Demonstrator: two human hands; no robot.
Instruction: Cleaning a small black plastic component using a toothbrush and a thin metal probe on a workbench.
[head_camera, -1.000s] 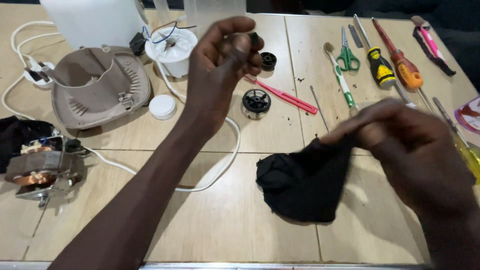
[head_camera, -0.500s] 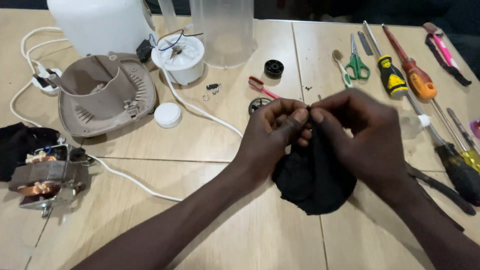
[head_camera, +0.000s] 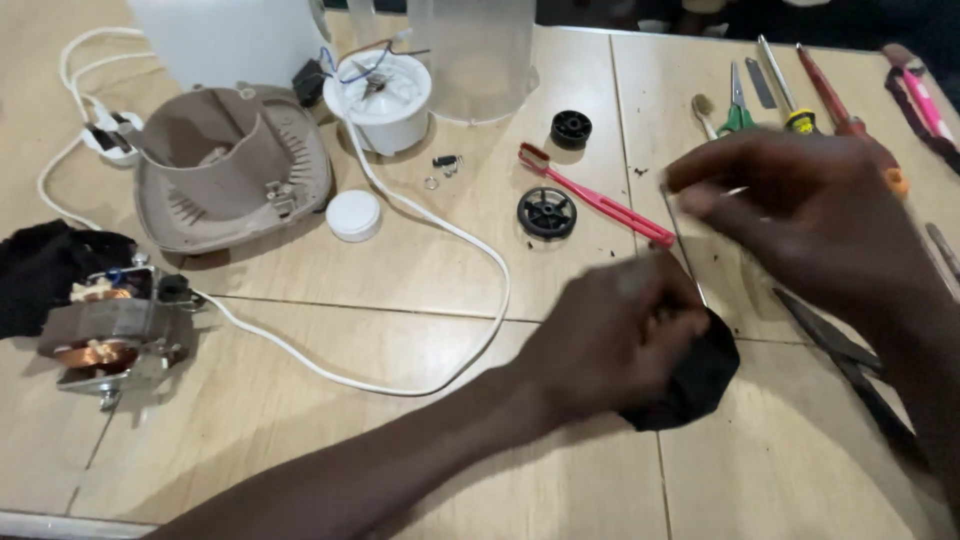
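Observation:
My left hand is closed on a crumpled black cloth and presses it against the wooden table at centre right. My right hand hovers blurred above and to the right of the cloth, clear of it, with its fingers apart and pointing left; I see nothing in it. A red toothbrush and a black toothed wheel lie just beyond my left hand. A dark long-handled tool lies right of the cloth, partly under my right forearm.
A bare electric motor and another black cloth sit at the left. A beige appliance housing, white cap, white cord, wired white part and clear jug stand behind. Green scissors and screwdrivers lie at the back right.
The two hands, joined over the cloth half a second ago, have parted. My right hand has lifted up and to the right; my left hand stays down gripping the cloth.

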